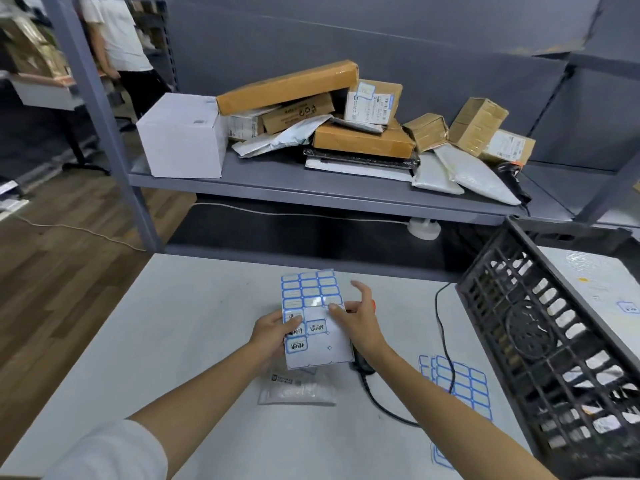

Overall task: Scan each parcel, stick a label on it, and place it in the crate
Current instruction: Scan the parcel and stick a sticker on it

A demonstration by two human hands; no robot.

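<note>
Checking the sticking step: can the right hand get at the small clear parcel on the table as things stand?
Probably yes. The clear parcel lies uncovered on the table, below the label sheet that the left hand grips. The right hand is at the sheet's edge, nothing between.

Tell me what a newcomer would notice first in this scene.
First, the sheet of blue-bordered labels at centre, which the left hand grips while the right hand picks at it, over a small clear bagged parcel on the white table. Next, the jumbled heap of parcels on the grey shelf behind, and the black crate at right.
</note>
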